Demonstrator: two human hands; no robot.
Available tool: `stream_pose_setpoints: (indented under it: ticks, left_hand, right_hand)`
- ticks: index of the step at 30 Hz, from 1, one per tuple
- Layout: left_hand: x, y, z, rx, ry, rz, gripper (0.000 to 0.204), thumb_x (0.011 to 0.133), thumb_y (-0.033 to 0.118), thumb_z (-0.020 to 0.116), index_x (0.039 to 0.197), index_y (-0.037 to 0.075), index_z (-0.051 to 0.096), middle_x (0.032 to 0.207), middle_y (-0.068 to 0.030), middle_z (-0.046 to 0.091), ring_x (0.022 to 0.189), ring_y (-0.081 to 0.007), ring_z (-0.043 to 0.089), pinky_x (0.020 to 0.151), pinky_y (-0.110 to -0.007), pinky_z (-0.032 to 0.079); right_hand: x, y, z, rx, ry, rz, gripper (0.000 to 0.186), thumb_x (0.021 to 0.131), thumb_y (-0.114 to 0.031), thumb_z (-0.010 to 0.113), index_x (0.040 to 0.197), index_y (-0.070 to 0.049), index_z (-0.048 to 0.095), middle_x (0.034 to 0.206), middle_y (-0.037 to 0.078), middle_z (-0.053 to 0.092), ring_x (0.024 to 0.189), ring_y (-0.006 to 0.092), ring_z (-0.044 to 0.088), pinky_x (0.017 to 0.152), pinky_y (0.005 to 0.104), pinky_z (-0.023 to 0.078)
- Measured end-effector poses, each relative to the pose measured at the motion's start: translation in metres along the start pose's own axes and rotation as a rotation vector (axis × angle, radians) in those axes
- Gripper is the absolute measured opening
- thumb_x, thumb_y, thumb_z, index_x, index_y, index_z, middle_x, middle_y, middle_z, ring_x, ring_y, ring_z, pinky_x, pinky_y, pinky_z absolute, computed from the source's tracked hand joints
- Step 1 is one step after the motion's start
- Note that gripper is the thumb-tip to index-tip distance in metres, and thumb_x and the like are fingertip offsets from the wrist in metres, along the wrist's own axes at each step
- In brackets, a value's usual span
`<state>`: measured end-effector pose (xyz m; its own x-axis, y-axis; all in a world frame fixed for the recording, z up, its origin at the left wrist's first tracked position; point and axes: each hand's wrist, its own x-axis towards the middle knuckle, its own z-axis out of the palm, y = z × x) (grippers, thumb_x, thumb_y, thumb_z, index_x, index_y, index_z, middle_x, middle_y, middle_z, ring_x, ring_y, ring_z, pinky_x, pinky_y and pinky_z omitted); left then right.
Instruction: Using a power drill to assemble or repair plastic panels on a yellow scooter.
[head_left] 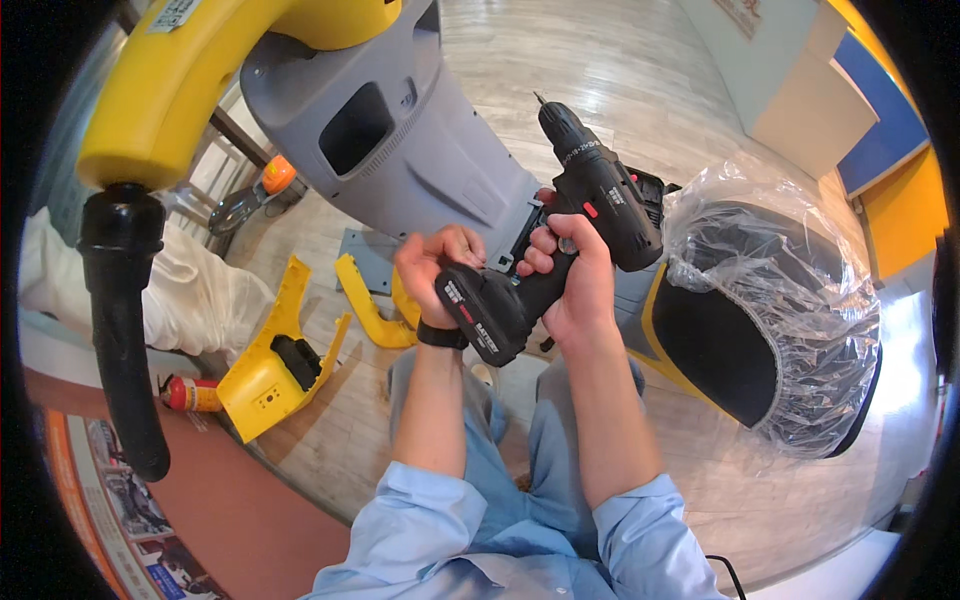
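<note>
My right hand (585,285) is wrapped round the handle of a black cordless drill (607,205), whose bit points up and away from me. The drill's battery (482,315) juts toward my left and covers part of my left hand (437,262). That hand's fingers are curled and pressed together just beyond the battery; whatever they may hold is hidden. Right behind both hands stands a large grey machine body (440,150) with a dark opening. A small metal bracket (510,250) shows at its lower edge, between my hands.
A yellow arm (130,110) with a black hose-like end (125,330) hangs at the left. Yellow covers (275,375) lie on the floor near a red fire extinguisher (190,393). To the right sits a black-and-yellow seat (720,320) partly wrapped in clear plastic.
</note>
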<state>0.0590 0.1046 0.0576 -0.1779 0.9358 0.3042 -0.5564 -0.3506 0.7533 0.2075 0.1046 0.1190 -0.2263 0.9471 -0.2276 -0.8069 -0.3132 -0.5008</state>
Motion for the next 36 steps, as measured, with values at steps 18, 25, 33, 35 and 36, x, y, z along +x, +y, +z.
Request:
stream_pose_setpoints:
  ticks: [18, 25, 33, 35, 36]
  left_hand:
    - [0.009, 0.001, -0.009, -0.061, -0.007, 0.019, 0.05, 0.091, 0.043, 0.034, 0.062, 0.004, 0.049, 0.061, -0.0049, 0.042, 0.066, -0.0214, 0.047, 0.069, -0.033, 0.038]
    - [0.03, 0.027, -0.084, -0.413, 0.285, 0.095, 0.041, 0.083, 0.039, 0.041, 0.063, 0.004, 0.047, 0.063, -0.0045, 0.042, 0.067, -0.0178, 0.041, 0.067, -0.034, 0.039]
    - [0.015, 0.004, -0.025, -0.566, -0.016, -0.047, 0.037, 0.086, 0.038, 0.054, 0.067, 0.005, 0.055, 0.068, -0.0029, 0.044, 0.071, -0.0152, 0.046, 0.078, -0.031, 0.038]
    - [0.013, 0.006, -0.021, -0.758, -0.011, -0.122, 0.036, 0.087, 0.036, 0.053, 0.068, 0.006, 0.056, 0.069, -0.0024, 0.045, 0.071, -0.0146, 0.047, 0.079, -0.032, 0.038]
    - [0.012, 0.007, -0.018, -0.752, -0.006, -0.122, 0.036, 0.087, 0.036, 0.053, 0.068, 0.006, 0.056, 0.069, -0.0024, 0.045, 0.071, -0.0146, 0.047, 0.079, -0.032, 0.038]
  right_hand:
    - [-0.005, 0.011, 0.007, 0.073, 0.016, -0.042, 0.034, 0.083, -0.013, 0.056, 0.117, -0.012, 0.051, 0.067, -0.001, 0.045, 0.053, 0.0097, 0.041, 0.056, 0.0273, 0.04]
    - [-0.031, 0.001, -0.001, -0.042, 0.064, 0.083, 0.039, 0.082, -0.013, 0.055, 0.121, -0.011, 0.05, 0.066, -0.001, 0.042, 0.052, 0.0092, 0.041, 0.055, 0.0282, 0.041]
    - [-0.008, -0.01, -0.028, 0.342, -0.262, 0.222, 0.044, 0.085, -0.019, 0.052, 0.128, -0.008, 0.049, 0.065, -0.004, 0.041, 0.052, 0.0067, 0.041, 0.055, 0.0257, 0.039]
    - [-0.006, -0.004, -0.029, 0.645, -0.317, 0.307, 0.046, 0.088, -0.021, 0.05, 0.131, -0.008, 0.048, 0.065, -0.005, 0.041, 0.052, 0.0061, 0.041, 0.057, 0.0253, 0.04]
    - [-0.004, -0.003, -0.031, 0.72, -0.37, 0.315, 0.048, 0.089, -0.022, 0.05, 0.134, -0.005, 0.047, 0.065, -0.005, 0.042, 0.053, 0.0059, 0.042, 0.058, 0.0252, 0.041]
